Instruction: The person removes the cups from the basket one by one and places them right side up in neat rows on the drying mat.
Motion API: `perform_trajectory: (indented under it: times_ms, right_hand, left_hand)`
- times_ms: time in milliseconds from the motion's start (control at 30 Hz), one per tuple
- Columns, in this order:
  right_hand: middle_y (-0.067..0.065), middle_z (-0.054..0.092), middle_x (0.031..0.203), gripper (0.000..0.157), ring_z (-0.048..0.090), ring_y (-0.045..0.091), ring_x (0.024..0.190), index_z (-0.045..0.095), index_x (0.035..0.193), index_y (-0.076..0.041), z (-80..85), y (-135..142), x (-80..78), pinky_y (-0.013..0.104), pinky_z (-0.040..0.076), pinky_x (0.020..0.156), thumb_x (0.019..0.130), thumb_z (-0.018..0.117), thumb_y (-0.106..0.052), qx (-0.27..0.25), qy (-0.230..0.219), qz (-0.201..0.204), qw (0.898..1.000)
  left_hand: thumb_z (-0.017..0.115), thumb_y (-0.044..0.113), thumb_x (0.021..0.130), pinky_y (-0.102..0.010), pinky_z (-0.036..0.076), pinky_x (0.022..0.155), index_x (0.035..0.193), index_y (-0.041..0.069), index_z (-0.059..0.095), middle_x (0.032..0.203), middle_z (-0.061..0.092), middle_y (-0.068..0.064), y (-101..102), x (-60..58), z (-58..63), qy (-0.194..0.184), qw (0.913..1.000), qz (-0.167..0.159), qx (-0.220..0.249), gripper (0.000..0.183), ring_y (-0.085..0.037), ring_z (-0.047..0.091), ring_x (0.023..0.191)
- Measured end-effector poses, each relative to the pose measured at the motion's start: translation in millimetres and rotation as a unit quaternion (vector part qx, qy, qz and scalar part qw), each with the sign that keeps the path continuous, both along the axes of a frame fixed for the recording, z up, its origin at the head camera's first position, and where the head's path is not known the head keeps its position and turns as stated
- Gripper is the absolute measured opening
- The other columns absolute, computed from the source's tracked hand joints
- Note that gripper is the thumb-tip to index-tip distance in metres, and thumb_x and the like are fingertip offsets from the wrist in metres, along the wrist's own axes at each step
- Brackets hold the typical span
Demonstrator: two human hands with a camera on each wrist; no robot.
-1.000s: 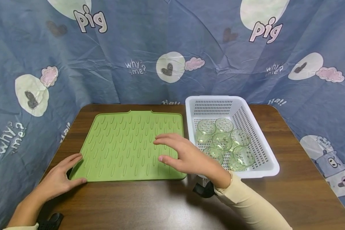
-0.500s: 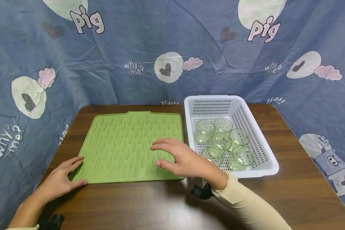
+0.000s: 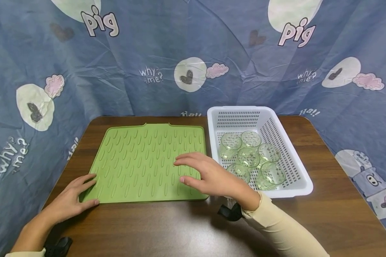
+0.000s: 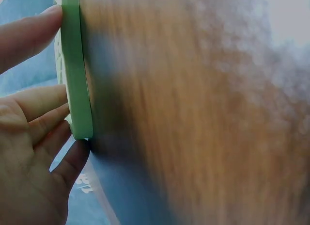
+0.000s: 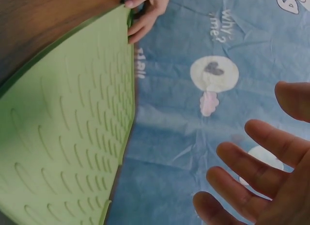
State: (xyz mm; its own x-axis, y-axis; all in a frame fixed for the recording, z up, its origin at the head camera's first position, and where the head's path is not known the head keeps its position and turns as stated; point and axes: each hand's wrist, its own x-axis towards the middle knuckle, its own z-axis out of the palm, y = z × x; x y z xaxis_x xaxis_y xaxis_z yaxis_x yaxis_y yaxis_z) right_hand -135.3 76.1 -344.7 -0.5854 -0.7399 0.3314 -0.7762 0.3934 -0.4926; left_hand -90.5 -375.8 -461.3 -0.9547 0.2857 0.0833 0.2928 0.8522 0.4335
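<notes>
A green ribbed draining mat (image 3: 141,160) lies on the table's left half. At its near left corner rests my left hand (image 3: 65,200). In the left wrist view, the thumb touches the mat's front edge while the extended fingers (image 4: 43,101) touch its side. My right hand (image 3: 212,178) is held above the mat's right part, its fingers spread and holding nothing. In the right wrist view those fingers (image 5: 252,171) are apart from the mat. Several clear greenish glasses (image 3: 271,173) stand in a white plastic basket to the right, partly hidden by the right hand and wrist.
The white basket (image 3: 286,193) has slotted walls and stands just right of the mat. Brown wood-grain table (image 3: 148,228) shows in front of the mat and right of the basket. A blue printed cloth (image 3: 238,53) hangs behind and around the table.
The right hand dips and shifts slightly left, then moves back right, still above the mat. The left hand stays at the mat's corner. The glasses and basket stay where they were.
</notes>
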Motion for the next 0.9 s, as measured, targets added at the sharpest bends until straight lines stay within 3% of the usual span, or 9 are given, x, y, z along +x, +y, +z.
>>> perform_trajectory:
  times_ms: [333,900]
  right_hand:
    - [0.007,0.061,0.139,0.042,0.054,0.024,0.133,0.061,0.133,-0.009,1.6,7.6,-0.1,0.042,0.042,0.116,0.095,0.065,-0.027,0.014,0.004,-0.006,1.0]
    - [0.01,0.06,0.137,0.04,0.055,0.028,0.131,0.062,0.13,-0.006,34.1,59.6,-15.9,0.046,0.044,0.113,0.094,0.065,-0.025,0.093,0.021,-0.041,0.995]
  left_hand:
    - [0.086,0.03,0.073,-0.064,0.037,0.09,0.131,-0.009,0.058,0.14,0.049,-0.025,0.5,-0.4,0.5,0.021,0.9994,0.016,-0.024,0.075,-0.049,0.04,0.125]
    - [0.086,0.031,0.074,-0.064,0.037,0.088,0.129,-0.008,0.06,0.138,0.05,-0.026,0.3,-0.6,0.5,0.018,0.9995,0.014,-0.022,0.073,-0.049,0.039,0.123]
